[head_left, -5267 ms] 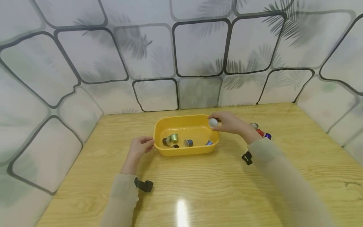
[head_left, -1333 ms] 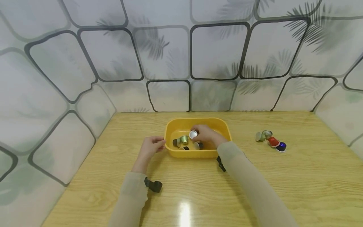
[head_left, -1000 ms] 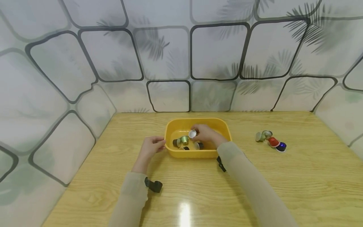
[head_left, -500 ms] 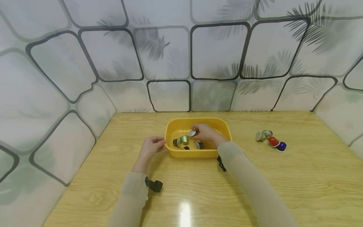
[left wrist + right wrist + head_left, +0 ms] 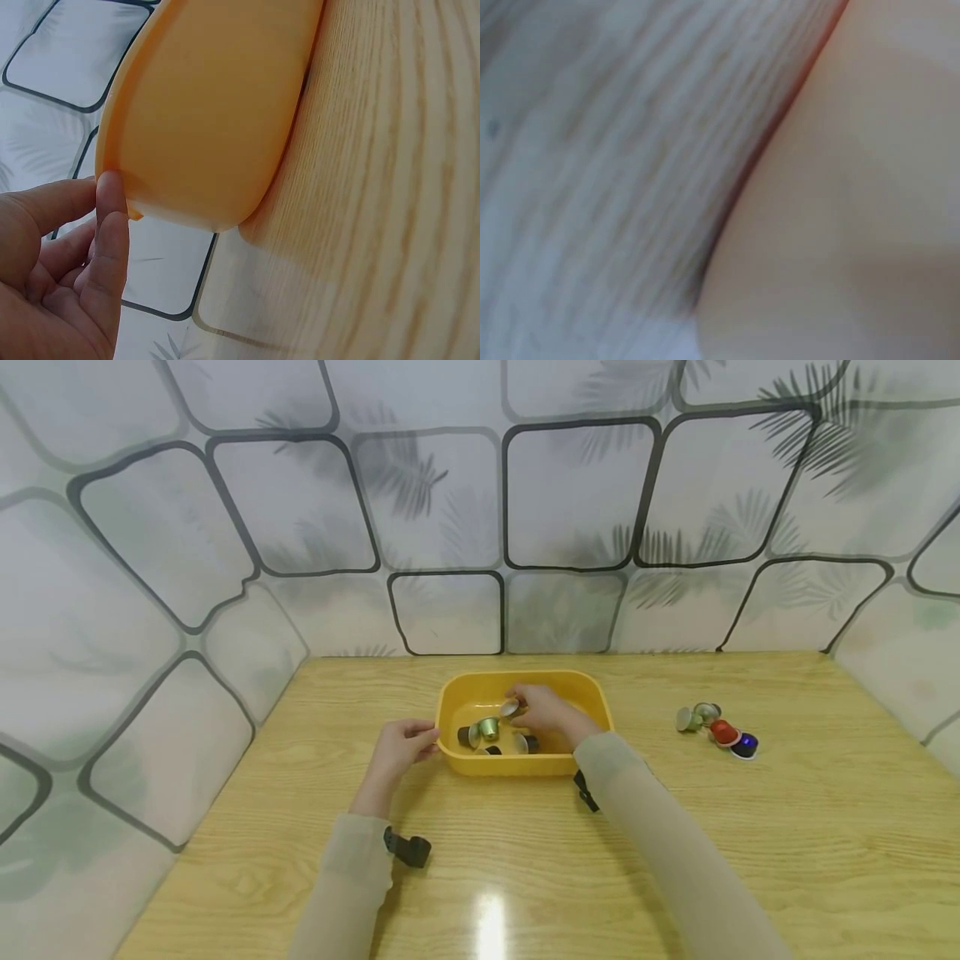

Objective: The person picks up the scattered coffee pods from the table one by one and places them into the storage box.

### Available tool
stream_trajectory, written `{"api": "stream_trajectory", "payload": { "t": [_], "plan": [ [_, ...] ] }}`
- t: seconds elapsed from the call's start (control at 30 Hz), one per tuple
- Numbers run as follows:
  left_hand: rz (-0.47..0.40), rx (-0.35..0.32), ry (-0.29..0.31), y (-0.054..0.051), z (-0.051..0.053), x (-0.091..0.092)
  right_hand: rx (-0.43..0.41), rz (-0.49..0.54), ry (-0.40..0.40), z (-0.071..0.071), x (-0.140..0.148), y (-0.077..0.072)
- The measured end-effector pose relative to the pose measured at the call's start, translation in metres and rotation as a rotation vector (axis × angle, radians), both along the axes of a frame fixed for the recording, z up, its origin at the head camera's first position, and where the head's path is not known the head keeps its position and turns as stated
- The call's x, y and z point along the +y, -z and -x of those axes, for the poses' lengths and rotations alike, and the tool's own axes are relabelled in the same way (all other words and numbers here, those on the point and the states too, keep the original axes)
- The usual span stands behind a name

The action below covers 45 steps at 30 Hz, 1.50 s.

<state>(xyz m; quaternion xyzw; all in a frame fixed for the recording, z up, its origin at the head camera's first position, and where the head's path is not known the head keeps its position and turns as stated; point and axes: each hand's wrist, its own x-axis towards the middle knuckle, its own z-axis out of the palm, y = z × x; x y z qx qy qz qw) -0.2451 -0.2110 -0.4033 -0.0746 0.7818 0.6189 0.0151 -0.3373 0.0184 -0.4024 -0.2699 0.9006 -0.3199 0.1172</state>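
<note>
Coffee capsule [image 5: 509,708] and grip meet inside the yellow tray [image 5: 517,766]: the person's right hand [image 5: 546,710] pinches it at the fingertips, on the side away from the wrist, with its pale round lid tilted and partly facing the head camera. Its body is largely hidden by the fingers, and whether it touches the tray floor cannot be told. The right wrist view shows only blurred tray wall and tabletop.

Nearest to the held capsule, just in front and to the left, is a green-gold capsule [image 5: 489,728], with a black capsule [image 5: 467,737] beside it. A dark capsule [image 5: 492,751] lies by the front wall, partly hidden, and a dark blue-grey capsule [image 5: 528,744] lies below the right hand.

The person's left hand [image 5: 401,749] pinches the tray's rim at its left end, thumb and finger on the edge, well apart from the held capsule.

On the wooden table [image 5: 540,860], right of the tray, sit a pale green capsule [image 5: 687,720], an olive-grey capsule [image 5: 707,712], a red capsule [image 5: 723,732] and a blue capsule [image 5: 745,745], grouped closely.
</note>
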Motion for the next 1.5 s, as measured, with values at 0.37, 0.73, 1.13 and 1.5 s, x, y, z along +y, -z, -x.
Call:
{"api": "stream_trajectory", "payload": {
  "t": [0.37, 0.73, 1.13, 1.5],
  "plan": [
    [0.014, 0.001, 0.007, -0.001, 0.0, 0.001, 0.021, -0.017, 0.006, -0.002, 0.002, -0.005],
    [0.016, 0.002, 0.006, 0.0, 0.001, 0.002, 0.089, -0.036, 0.012, -0.002, 0.008, -0.01],
    [0.018, 0.009, 0.033, 0.001, 0.001, -0.001, 0.143, -0.053, -0.022, -0.011, 0.012, -0.025],
    [0.012, -0.006, 0.033, 0.0, 0.002, -0.002, 0.174, -0.043, -0.085, -0.029, 0.022, -0.039]
  ]
}}
